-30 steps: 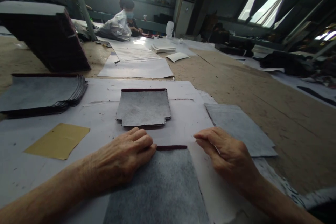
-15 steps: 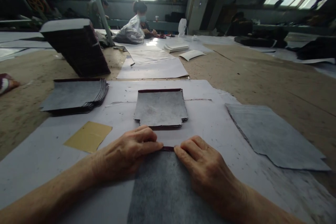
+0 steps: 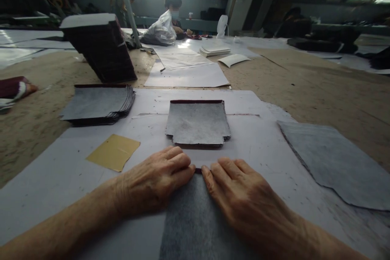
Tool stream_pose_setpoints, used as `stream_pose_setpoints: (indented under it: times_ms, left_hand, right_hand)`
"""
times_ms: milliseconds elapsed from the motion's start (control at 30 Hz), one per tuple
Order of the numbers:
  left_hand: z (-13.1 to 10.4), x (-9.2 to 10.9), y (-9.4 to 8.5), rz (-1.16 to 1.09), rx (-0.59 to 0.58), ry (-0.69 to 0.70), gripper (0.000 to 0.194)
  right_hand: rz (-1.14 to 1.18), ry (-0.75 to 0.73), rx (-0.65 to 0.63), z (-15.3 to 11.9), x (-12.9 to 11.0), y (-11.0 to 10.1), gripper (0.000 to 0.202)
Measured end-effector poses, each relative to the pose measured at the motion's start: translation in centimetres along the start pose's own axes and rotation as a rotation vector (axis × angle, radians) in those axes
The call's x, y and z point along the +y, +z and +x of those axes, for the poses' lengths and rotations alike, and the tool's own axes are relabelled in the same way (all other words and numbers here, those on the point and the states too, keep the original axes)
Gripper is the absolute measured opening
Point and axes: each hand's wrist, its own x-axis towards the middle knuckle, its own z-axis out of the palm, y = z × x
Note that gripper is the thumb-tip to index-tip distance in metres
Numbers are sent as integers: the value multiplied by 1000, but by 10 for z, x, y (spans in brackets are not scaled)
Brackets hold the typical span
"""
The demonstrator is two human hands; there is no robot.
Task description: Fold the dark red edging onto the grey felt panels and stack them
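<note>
A grey fabric piece (image 3: pixel 195 219) lies in front of me, its top edge folded over in a narrow dark maroon strip. My left hand (image 3: pixel 161 178) pinches this edge from the left, fingers curled together. From the right, my right hand (image 3: pixel 237 191) presses on the same edge, its fingers close together and bent, thumb side low on the fabric. Only a short bit of the strip shows between the fingertips. Just beyond the hands sits a small stack of grey pieces (image 3: pixel 198 122) with a maroon top edge and notched lower corners.
A fanned grey stack (image 3: pixel 97 101) and a yellow square (image 3: pixel 114 152) lie left. Behind them stands a tall dark stack (image 3: pixel 100 48). More grey pieces (image 3: pixel 335 158) lie right. White sheets (image 3: pixel 185 75) and a plastic bag (image 3: pixel 161 30) are farther back, near a seated person.
The view has shifted, so the surroundings sit further right in the picture. My right hand's fingers lie flatter on the edge, and the fingertips are nearer each other.
</note>
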Motion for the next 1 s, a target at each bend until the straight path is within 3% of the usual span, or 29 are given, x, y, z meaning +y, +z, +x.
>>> stream_pose_setpoints:
  times_ms: [167, 267, 367, 433, 567, 733, 833, 1000]
  left_hand:
    - [-4, 1, -6, 17, -17, 5, 30]
    - [-11, 16, -14, 49, 33, -10, 31]
    - [-18, 36, -14, 15, -2, -78, 27]
    - [-22, 43, -7, 10, 26, -97, 27]
    - [-25, 44, 5, 77, 231, -53, 29]
    - [-20, 48, -13, 38, 37, -142, 21]
    - [-18, 50, -20, 33, 15, -144, 21]
    - [-20, 50, -16, 28, -6, -143, 23]
  right_hand:
    - [381, 35, 136, 5, 3, 18, 32]
    - [518, 109, 161, 4, 6, 25, 30]
    - [564, 110, 143, 5, 8, 25, 34]
    - [558, 103, 117, 7, 9, 24, 39]
    - [511, 95, 71, 11, 10, 24, 43]
    - [424, 60, 18, 11, 9, 25, 48]
    - [326, 47, -21, 12, 7, 24, 50]
    - [163, 4, -10, 21, 3, 20, 56]
